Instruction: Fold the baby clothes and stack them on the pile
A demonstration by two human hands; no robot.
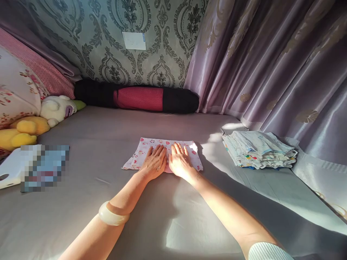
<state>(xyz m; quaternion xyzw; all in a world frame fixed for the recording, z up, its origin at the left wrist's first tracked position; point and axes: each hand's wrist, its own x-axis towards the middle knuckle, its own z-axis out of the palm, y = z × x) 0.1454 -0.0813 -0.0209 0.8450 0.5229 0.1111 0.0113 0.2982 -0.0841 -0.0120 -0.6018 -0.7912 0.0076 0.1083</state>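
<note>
A folded white-and-pink cloth (135, 155) with a red and pink print lies flat on the grey bed sheet (108, 126). My left hand (154, 160) rests palm down on its left half, fingers stretched toward the far edge. Beside it, my right hand (180, 159) presses flat on the right half, fingers extended. The two hands are close together near the middle, with a narrow strip of cloth between them. The cloth's part under my palms is hidden. A pale bangle (113, 215) circles my left forearm.
To the right, a stack of folded printed cloths (258, 150) sits near the purple curtain (257, 72). A black-and-red bolster (138, 98) lies along the wall. On the left are plush toys (58, 108), a white object (13, 166) and a blurred-out item (46, 168).
</note>
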